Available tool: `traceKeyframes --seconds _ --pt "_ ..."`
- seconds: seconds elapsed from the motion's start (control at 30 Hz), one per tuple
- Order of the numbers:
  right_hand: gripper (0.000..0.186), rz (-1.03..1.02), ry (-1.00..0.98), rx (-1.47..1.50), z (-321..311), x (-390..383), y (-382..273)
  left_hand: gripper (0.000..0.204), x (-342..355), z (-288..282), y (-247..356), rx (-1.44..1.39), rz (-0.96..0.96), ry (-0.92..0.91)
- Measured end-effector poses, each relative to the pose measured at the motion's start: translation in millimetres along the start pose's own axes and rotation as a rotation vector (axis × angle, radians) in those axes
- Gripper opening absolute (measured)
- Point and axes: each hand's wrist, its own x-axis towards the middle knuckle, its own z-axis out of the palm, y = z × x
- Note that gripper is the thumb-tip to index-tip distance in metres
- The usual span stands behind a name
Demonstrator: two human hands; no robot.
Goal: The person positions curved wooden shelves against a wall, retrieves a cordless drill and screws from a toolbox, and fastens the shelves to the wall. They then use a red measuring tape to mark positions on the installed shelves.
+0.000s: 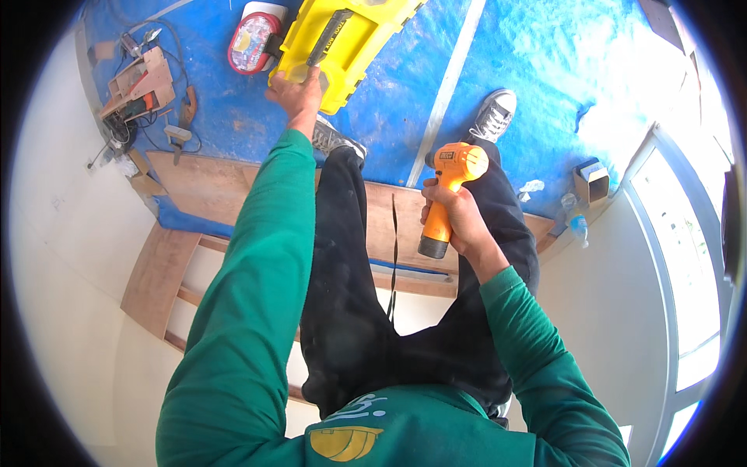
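Note:
My right hand [459, 214] is wrapped round the handle of an orange cordless drill [440, 222], held above my right leg with its black base toward me. With my left arm stretched forward, my left hand [298, 97] grips the near corner of a yellow toolbox [346, 58]. One finger reaches over its lid toward the black carrying handle [331, 35]; the undersides of the fingers are hidden. Just left of the toolbox lies a red-rimmed clear case [253, 43] with small contents I cannot make out.
Blue sheeting [405, 101] covers the floor. Far left are a handsaw [187, 109], cables and a wooden piece [144, 82] among tools. A plywood structure [202, 187] lies beneath my legs. To the right stand a small open box [592, 181] and a plastic bottle [576, 222].

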Motion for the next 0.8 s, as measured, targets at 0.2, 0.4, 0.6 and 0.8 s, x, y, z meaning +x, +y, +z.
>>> traceKeyframes --seconds 0.2,0.4,0.6,0.8 --pt "0.032 -0.037 0.002 -0.015 0 -1 -3 0.093 19 6 -13 0.215 0.136 -0.129" --pt "0.035 -0.038 -0.008 0.003 0 1 1 0.081 14 0 -3 0.255 0.179 -0.217" --pt "0.036 -0.060 -0.006 -0.016 1 3 6 0.037 -12 -54 -3 0.203 0.466 -0.192" --pt "0.039 -0.044 -0.005 -0.039 4 4 7 0.018 -5 -81 -11 0.634 0.774 -0.485"
